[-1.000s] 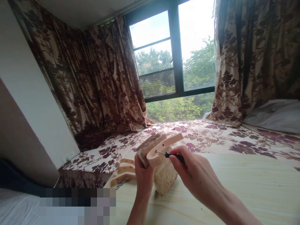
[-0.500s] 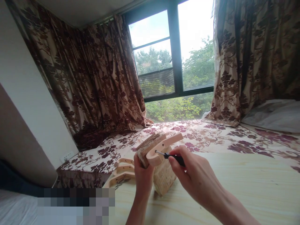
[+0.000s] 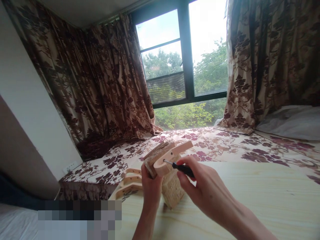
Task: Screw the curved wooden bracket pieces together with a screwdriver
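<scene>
My right hand (image 3: 200,180) is closed around the black handle of a small screwdriver (image 3: 183,169). Its thin metal tip meets a hole in a curved, pale wooden piece (image 3: 172,154), which has another dark hole further along. With my left hand (image 3: 151,186) I grip that wooden piece against a rough, straw-coloured block (image 3: 173,191), tilted above the table. My left fingers are partly hidden behind the block. Left of this hand lie several similar curved wooden pieces (image 3: 130,180) with holes, and a few small dark screw-like bits (image 3: 126,195) beside them.
A pale wood-grain tabletop (image 3: 250,200) spreads beneath my hands. Beyond it is a ledge with a floral cover (image 3: 212,143), under a window (image 3: 187,66) with patterned curtains (image 3: 112,83). White translucent sheeting (image 3: 290,121) lies at the right. A blurred patch covers the lower left.
The hands, block and wooden piece sit slightly further left in the view, as does the whole scene. The screwdriver tip stays at the same hole.
</scene>
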Available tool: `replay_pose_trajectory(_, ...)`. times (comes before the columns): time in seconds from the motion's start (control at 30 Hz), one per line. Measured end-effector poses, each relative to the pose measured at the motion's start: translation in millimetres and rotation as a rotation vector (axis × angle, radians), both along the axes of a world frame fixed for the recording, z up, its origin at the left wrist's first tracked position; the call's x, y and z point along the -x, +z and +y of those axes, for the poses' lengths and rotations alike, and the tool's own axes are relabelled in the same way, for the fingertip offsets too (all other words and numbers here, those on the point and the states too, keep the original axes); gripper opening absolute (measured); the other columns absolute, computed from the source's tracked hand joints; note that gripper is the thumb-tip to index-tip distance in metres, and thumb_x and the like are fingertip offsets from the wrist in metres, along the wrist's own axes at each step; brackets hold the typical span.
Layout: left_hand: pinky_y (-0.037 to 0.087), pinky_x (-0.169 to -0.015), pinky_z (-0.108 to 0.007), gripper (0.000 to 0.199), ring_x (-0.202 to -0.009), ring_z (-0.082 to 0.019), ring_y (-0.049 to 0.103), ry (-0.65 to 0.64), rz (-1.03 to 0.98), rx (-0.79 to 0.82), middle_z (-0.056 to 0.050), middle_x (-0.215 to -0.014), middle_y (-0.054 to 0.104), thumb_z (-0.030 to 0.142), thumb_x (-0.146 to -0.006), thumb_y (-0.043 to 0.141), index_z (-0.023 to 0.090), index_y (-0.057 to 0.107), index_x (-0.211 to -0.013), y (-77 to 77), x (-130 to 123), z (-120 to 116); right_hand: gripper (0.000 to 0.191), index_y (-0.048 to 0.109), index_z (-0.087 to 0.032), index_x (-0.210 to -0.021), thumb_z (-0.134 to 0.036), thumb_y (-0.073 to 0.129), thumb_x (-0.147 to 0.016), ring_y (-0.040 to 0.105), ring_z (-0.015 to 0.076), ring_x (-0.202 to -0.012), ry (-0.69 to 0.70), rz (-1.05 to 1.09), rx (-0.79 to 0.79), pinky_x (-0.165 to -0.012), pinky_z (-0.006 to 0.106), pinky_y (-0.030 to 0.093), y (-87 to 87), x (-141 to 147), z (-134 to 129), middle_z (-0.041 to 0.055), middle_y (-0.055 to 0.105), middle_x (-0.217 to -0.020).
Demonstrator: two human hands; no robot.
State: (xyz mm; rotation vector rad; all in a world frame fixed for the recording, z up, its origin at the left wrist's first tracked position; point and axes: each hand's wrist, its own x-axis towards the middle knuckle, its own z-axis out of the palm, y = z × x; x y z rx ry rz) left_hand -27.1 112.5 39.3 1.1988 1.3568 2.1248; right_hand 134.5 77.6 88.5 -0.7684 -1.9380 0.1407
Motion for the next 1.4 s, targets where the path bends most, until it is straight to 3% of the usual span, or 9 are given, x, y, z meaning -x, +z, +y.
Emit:
replay_pose_trajectory(0.1,0.049,-0.069,-0.026,0.05,-0.078,-0.015,0.061,-0.005,-0.008,-0.007,0.002,-0.089,0.066,0.031,-0.058,0.071,0.022,0.054,-0.103,0.8,2.0,0.3,0.017,0.052,-0.022,-0.105,-0.017,0.045,-0.091,0.057,0.0138,-0.069,0.055,-0.1,-0.107,-0.059,0.025,0.04,3.6,-4.3,-3.5,0.0008,0.063,-0.085)
replay_pose_trajectory(0.2,0.049,-0.071,-0.027,0.051,-0.079,-0.015,0.061,-0.005,-0.009,-0.005,0.001,-0.091,0.066,0.031,-0.058,0.071,0.022,0.054,-0.105,1.0,4.0,0.0,0.016,0.054,-0.021,-0.106,-0.02,0.043,-0.094,0.058,0.016,-0.072,0.03,-0.154,-0.172,-0.059,0.027,0.04,2.5,-5.2,0.4,0.0025,0.064,-0.085)
replay_pose_trajectory(0.47,0.048,-0.066,-0.025,0.05,-0.076,-0.014,0.06,0.018,0.019,-0.011,0.003,-0.087,0.064,0.029,-0.057,0.073,0.023,0.052,-0.102,-1.6,2.4,-1.8,0.013,0.054,-0.018,-0.096,-0.028,0.046,-0.092,0.058,0.0145,-0.052,-0.104,0.056,-0.062,-0.048,0.025,0.039,-4.3,2.8,5.5,-0.0011,0.064,-0.065)
replay_pose_trajectory(0.73,0.049,-0.073,-0.028,0.054,-0.082,-0.016,0.062,-0.016,0.046,0.0,0.002,-0.094,0.065,0.026,-0.057,0.073,0.025,0.05,-0.106,-1.3,8.0,1.6,0.014,0.056,-0.02,-0.098,-0.022,0.043,-0.094,0.059,0.0177,-0.072,-0.009,-0.116,-0.149,-0.06,0.028,0.042,0.9,-3.7,2.0,0.0027,0.064,-0.082)
replay_pose_trajectory(1.0,0.05,-0.072,-0.027,0.057,-0.083,-0.016,0.063,-0.026,0.064,0.014,0.002,-0.095,0.066,0.025,-0.056,0.075,0.025,0.05,-0.107,-2.7,13.2,3.4,0.018,0.055,-0.02,-0.091,-0.031,0.042,-0.092,0.055,0.0154,-0.047,-0.136,0.03,0.074,-0.046,0.026,0.035,-6.0,4.2,8.7,-0.0015,0.062,-0.059)
replay_pose_trajectory(1.13,0.051,-0.076,-0.03,0.061,-0.085,-0.016,0.063,-0.064,0.083,0.034,0.001,-0.098,0.064,0.029,-0.061,0.077,0.024,0.047,-0.114,-8.2,13.9,8.4,0.014,0.052,-0.021,-0.1,-0.026,0.041,-0.092,0.058,0.0157,-0.055,-0.084,-0.037,0.02,-0.051,0.026,0.038,-4.5,3.2,3.6,-0.0014,0.064,-0.069)
replay_pose_trajectory(1.3,0.051,-0.077,-0.037,0.037,-0.084,-0.015,0.06,-0.087,0.132,0.09,-0.003,-0.101,0.061,0.036,-0.084,0.061,0.017,0.052,-0.114,-19.4,16.0,14.5,0.011,0.051,-0.02,-0.099,-0.021,0.042,-0.092,0.06,0.0186,-0.068,-0.124,-0.122,-0.141,-0.056,0.028,0.04,-6.6,-0.9,7.3,0.0035,0.064,-0.082)
replay_pose_trajectory(1.4,0.049,-0.082,-0.039,0.041,-0.09,-0.017,0.06,-0.074,0.141,0.062,-0.004,-0.105,0.061,0.037,-0.082,0.063,0.018,0.051,-0.117,-21.1,18.4,14.5,0.009,0.052,-0.019,-0.093,-0.022,0.044,-0.092,0.059,0.0172,-0.066,-0.108,-0.083,-0.155,-0.055,0.027,0.039,-11.8,0.2,12.4,0.0025,0.063,-0.077)
